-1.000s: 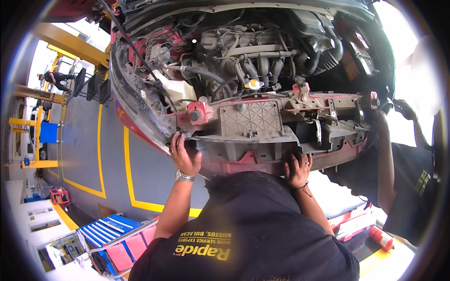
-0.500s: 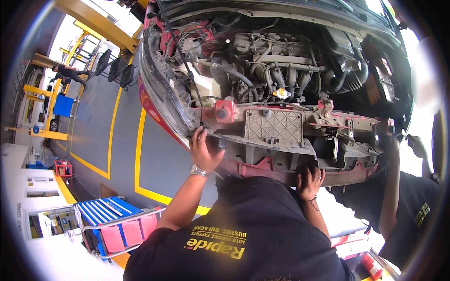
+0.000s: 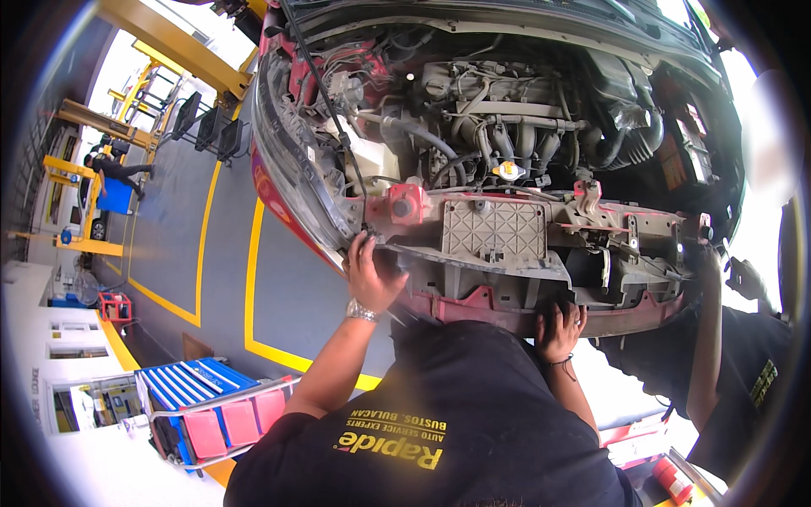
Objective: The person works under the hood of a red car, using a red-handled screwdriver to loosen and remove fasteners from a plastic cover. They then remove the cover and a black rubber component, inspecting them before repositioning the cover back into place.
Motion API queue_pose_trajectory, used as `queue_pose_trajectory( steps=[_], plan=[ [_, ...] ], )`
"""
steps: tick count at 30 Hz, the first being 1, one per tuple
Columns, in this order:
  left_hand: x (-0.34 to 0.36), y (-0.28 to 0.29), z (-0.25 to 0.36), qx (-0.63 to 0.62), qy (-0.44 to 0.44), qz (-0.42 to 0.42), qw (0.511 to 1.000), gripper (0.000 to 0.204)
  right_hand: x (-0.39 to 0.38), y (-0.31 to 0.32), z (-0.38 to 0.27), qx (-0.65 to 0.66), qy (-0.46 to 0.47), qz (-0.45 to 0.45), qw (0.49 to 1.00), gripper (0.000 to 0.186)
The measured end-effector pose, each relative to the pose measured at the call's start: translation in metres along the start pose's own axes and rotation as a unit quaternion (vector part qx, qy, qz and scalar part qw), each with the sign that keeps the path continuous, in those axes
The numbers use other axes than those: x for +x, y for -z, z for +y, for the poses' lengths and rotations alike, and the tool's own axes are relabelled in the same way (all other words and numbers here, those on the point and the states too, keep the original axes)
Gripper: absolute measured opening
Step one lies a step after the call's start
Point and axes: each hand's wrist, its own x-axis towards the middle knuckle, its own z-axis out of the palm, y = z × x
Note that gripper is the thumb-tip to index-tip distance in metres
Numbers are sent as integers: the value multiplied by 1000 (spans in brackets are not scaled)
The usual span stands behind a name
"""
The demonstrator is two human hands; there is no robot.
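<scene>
A car stands in front of me with its bonnet raised and its front bumper cover off, baring the engine [image 3: 507, 110]. My left hand [image 3: 376, 275], with a metal watch at the wrist, curls its fingers over the end of a dusty grey plastic panel [image 3: 481, 260] beside the headlight [image 3: 296, 152]. My right hand [image 3: 560, 331] wears a ring and has its fingers bent over the faded red bumper beam [image 3: 625, 319] below. Its fingertips partly vanish in the dark gap above the beam. A ribbed plastic plate [image 3: 494, 230] sits between and above my hands.
A co-worker's arm [image 3: 708, 338] reaches the car's right front corner. A blue tool trolley [image 3: 198, 380] with red bins stands at lower left. Yellow lines [image 3: 251, 287] mark the grey floor. Farther off are yellow lift posts [image 3: 89, 245] and another person [image 3: 118, 169].
Both my hands stay almost where they were on the car front. Far off at the left, the other person has moved down and nearer the blue box. The co-worker's hand has shifted slightly.
</scene>
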Motion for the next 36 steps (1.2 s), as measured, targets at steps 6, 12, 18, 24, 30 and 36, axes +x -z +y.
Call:
queue_pose_trajectory(
  steps=[6, 12, 18, 24, 30, 36],
  plan=[
    [3, -1, -3, -33, -15, -1, 999, 95, -3, -5, 5, 0, 7, 5, 1000, 49],
    [-2, -5, -11, -56, -22, 7, 998, 95, -3, -4, 4, 2, 3, 3, 1000, 47],
    [-2, -7, -7, -77, -11, 4, 997, 96, -3, -3, 4, 5, 0, 12, 1000, 44],
    [-4, -8, -10, -99, 4, 10, 995, 95, 0, -1, 1, 9, 4, 22, 1000, 42],
    [-1, -6, -7, -90, -1, 3, 996, 97, 0, -1, 0, 6, 0, 15, 1000, 43],
    [-2, -8, -10, -88, -1, 12, 996, 95, 0, 0, 0, 2, -1, 18, 1000, 44]
  ],
)
